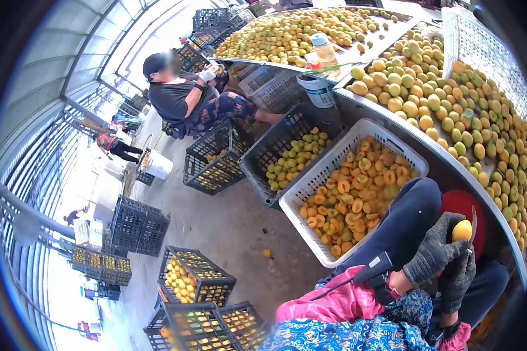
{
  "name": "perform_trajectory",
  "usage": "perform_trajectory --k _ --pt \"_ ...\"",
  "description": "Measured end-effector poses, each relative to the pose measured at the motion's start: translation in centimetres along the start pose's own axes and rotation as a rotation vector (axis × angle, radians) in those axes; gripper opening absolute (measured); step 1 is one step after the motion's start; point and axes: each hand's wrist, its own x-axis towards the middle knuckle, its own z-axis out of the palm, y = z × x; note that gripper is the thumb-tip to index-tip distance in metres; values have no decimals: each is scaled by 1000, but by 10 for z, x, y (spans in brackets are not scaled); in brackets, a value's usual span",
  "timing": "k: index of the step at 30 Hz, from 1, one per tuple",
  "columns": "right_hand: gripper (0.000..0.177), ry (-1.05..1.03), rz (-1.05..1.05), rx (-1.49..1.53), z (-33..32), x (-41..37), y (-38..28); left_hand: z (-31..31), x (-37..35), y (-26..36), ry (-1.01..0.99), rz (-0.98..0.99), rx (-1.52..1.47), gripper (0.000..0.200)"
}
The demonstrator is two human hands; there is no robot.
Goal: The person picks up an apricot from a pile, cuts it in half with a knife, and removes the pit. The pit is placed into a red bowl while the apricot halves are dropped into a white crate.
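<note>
My left hand (432,253), in a dark work glove, is closed around a yellow-orange apricot (462,231). Just below it in the view, my right hand (458,282), gloved too, grips a small knife whose thin curved blade (474,221) rises beside the fruit; its handle is mostly hidden in the fingers. Behind both hands, between my knees, is a red round container (458,203), partly covered. Next to my leg stands a white plastic crate (417,168) holding many halved apricots (357,196).
A metal-edged table (445,161) heaped with whole apricots (468,126) runs along my right. A black crate (253,167) of greener fruit adjoins the white one. More stacked crates (196,275) stand on the floor (228,219). Another gloved person (178,93) sits farther off by a second table.
</note>
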Motion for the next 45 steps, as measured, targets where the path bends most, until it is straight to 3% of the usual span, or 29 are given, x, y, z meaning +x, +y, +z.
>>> perform_trajectory --k 2,4,6,9,11,12,14,15,17,24,26,36,40,42,45 --pt "47 -16 -88 -149 -1 2 1 -2 -3 4 22 0 39 42" --pt "44 -60 -74 -127 -2 1 -2 -5 -4 -3 -13 127 103 44" --pt "41 -97 -52 -106 -10 1 -2 -4 -7 -2 6 121 73 44" --pt "41 -268 -157 -344 -27 1 9 -5 -12 3 3 91 27 44" --pt "39 -122 228 441 -20 -7 11 -7 -17 6 -18 72 9 45" --pt "39 -126 222 440 -25 -10 21 -7 -20 7 -25 65 -6 46" --pt "37 -113 -594 -682 -23 -13 21 -8 -22 6 -34 61 -21 47" --pt "37 -113 -597 -685 -24 -13 21 -8 -22 1 -34 105 22 48" --pt "38 -142 370 638 -20 -15 9 -9 -24 -2 -36 150 66 50" --pt "42 -97 356 659 -19 -21 0 -10 -31 -8 -67 153 195 58" --pt "42 -208 390 727 -19 -19 -3 -10 -33 -7 -64 172 228 58" --pt "42 -125 376 723 -15 -26 -15 -11 -32 -7 -143 137 227 46" --pt "41 -198 265 630 -25 -20 -3 -18 -25 -11 -278 38 68 46" --pt "40 -211 230 583 -34 -17 11 -17 -26 -11 -275 20 153 44" --pt "38 -82 94 365 -41 -16 21 -16 -28 -16 -270 0 225 42"
